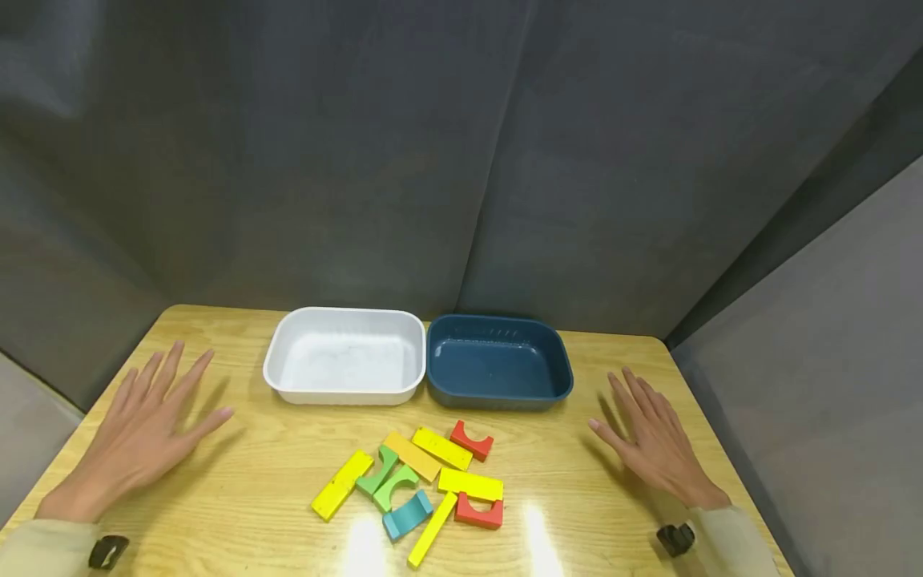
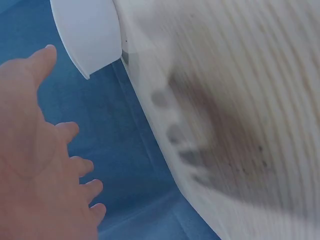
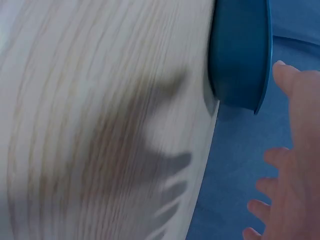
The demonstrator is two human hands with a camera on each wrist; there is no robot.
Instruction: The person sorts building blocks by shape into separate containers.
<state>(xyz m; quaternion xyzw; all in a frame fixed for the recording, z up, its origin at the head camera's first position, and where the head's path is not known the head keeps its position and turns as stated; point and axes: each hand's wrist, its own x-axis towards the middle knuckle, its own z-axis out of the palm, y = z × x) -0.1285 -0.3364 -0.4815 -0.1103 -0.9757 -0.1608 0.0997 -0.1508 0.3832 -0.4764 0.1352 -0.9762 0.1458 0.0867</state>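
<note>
My left hand (image 1: 144,429) hovers over the left side of the table, its fingers spread and nothing held. On the other side my right hand (image 1: 654,441) is likewise spread above the wood, holding nothing. Between them lies a loose group of toy blocks: flat yellow blocks (image 1: 342,486), an orange block (image 1: 412,456), green arches (image 1: 396,488), a blue arch (image 1: 408,515) and red arches (image 1: 479,511). Nearest the left hand is a white tray (image 1: 346,397); a dark blue tray (image 1: 500,401) is nearest the right. Both wrist views show each hand raised, with its shadow on the wood.
The two trays stand side by side near the back edge of the wooden table (image 1: 238,513), with nothing inside either. Behind rises a dark grey curtain (image 1: 360,160). A lighter grey panel (image 1: 829,361) borders the right side.
</note>
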